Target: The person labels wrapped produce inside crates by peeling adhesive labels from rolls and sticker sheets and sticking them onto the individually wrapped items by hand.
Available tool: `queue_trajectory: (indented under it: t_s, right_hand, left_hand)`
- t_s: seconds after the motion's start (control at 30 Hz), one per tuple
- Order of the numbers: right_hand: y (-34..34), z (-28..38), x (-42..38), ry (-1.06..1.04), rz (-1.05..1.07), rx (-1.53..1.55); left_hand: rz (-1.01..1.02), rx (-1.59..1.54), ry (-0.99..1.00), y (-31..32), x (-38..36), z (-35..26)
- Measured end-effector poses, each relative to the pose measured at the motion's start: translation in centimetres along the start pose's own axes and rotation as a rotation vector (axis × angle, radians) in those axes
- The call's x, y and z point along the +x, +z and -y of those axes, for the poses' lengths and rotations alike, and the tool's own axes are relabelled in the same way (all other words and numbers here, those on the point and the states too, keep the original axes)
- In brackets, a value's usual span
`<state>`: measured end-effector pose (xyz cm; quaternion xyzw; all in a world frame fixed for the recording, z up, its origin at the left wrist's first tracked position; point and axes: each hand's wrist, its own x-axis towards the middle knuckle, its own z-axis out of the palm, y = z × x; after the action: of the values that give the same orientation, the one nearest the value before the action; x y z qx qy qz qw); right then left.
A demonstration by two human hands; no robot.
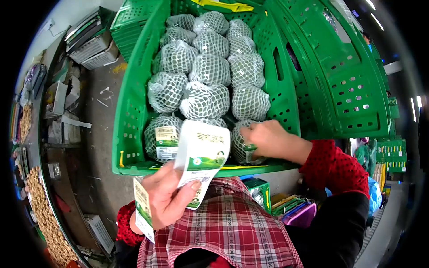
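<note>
My left hand (pixel 167 198) is closed on a strip of printed labels (pixel 203 149), white and green, which stands up over the front of the green crate (pixel 120 143). Its tail end (pixel 143 210) hangs beside my left wrist. My right hand (pixel 272 140) reaches to the front right round bundle (pixel 243 134), wrapped in white foam netting. Its fingers are curled against a green-and-white label (pixel 250 152) on that bundle, partly covering it. The front left netted bundle (pixel 152 134) bears a label (pixel 166 142). The strip partly hides the front middle bundle (pixel 210 121).
Several more netted bundles (pixel 210 69) fill the crate in three columns. Another green crate (pixel 335 85) leans at the right, with stacked green crates (pixel 134 22) behind left. A long shelf (pixel 58 210) holding round brown items runs along the left. A purple basket (pixel 301 216) sits below right.
</note>
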<state>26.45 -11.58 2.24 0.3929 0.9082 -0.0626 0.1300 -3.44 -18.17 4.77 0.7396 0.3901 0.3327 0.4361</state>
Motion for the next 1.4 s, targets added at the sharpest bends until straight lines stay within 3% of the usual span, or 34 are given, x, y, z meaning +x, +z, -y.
queue_trajectory:
  t_s: [0.07, 0.1, 0.13, 0.17, 0.2, 0.3, 0.4, 0.47, 0.57, 0.6, 0.67, 0.73, 0.8, 0.9, 0.97, 1.0, 1.07, 1.2, 1.37, 1.4]
  right_hand:
    - [-3.8, -0.7, 0.9, 0.156, 0.041, 0.520]
    - [-5.1, -0.3, 1.1, 0.179, -0.158, 0.909]
    - [-6.4, 1.0, 1.1, 0.044, -0.339, 1.012]
    - [-7.4, 2.6, 1.4, -0.066, -0.333, 0.974]
    - [-8.0, 3.9, 1.7, -0.169, -0.339, 0.934]
    - [-8.1, 6.0, 1.2, -0.195, -0.289, 1.012]
    - [-7.0, 8.2, 0.3, -0.288, -0.429, 0.835]
    - [-6.0, 8.4, 0.0, -0.323, -0.509, 0.729]
    - [-7.1, 5.8, 0.2, -0.401, -0.490, 0.388]
    - [-9.3, 4.1, 0.8, -0.334, -0.605, 0.172]
    - [-10.9, -0.3, 1.5, 0.335, -0.489, 0.833]
    - [-7.8, -4.0, 2.7, 0.483, -0.309, 0.849]
    - [-4.1, -5.5, 3.8, 0.503, -0.189, 0.973]
    - [-0.7, -6.8, 5.2, 0.553, -0.083, 0.891]
    - [1.5, -8.0, 6.1, 0.322, -0.199, 0.155]
    - [1.4, -7.8, 6.2, 0.319, -0.201, 0.154]
    - [-0.7, -5.0, 6.5, 0.416, -0.169, -0.275]
    - [3.0, -4.6, 7.7, 0.208, -0.004, -0.195]
    - [0.3, -3.7, 7.2, 0.121, -0.111, -0.024]
    - [-2.0, -3.2, 7.7, 0.332, 0.119, 0.229]
  left_hand:
    - [-0.064, 0.027, 0.077, 0.2, -0.1, 0.3]
    - [-0.047, 0.035, 0.060, 0.1, -0.1, 0.2]
    - [-0.028, 0.032, 0.033, 0.3, -0.2, 0.1]
    - [-0.012, 0.100, 0.098, 0.5, 0.0, 0.0]
    - [0.077, 0.111, 0.036, 0.3, -0.4, -0.2]
    - [-0.181, 0.122, 0.282, 1.2, 0.3, 0.1]
    - [-0.182, 0.123, 0.386, 1.3, 0.7, -0.2]
    - [-0.079, -0.108, 0.207, 2.1, -0.4, 0.2]
    - [-0.056, -0.058, 0.024, 2.4, -1.4, 0.7]
    - [-0.079, -0.046, 0.024, 3.2, -1.9, 1.7]
    - [-0.160, -0.184, -0.041, 3.2, -2.3, 1.4]
    - [-0.178, -0.200, -0.082, 2.3, -2.7, 1.3]
    - [-0.199, -0.197, -0.081, 2.2, -3.1, 1.9]
    - [-0.183, -0.211, -0.106, 2.2, -3.4, 2.0]
    - [-0.183, -0.199, -0.109, 2.1, -3.8, 1.9]
    - [-0.188, -0.186, -0.106, 2.0, -3.8, 1.9]
    - [-0.208, -0.189, -0.095, 2.0, -4.0, 2.1]
    - [-0.199, -0.113, -0.048, 1.5, -3.8, 2.0]
    - [-0.267, -0.020, 0.003, 0.3, -4.7, 1.3]
    - [-0.297, -0.012, 0.006, 0.2, -4.7, 1.5]
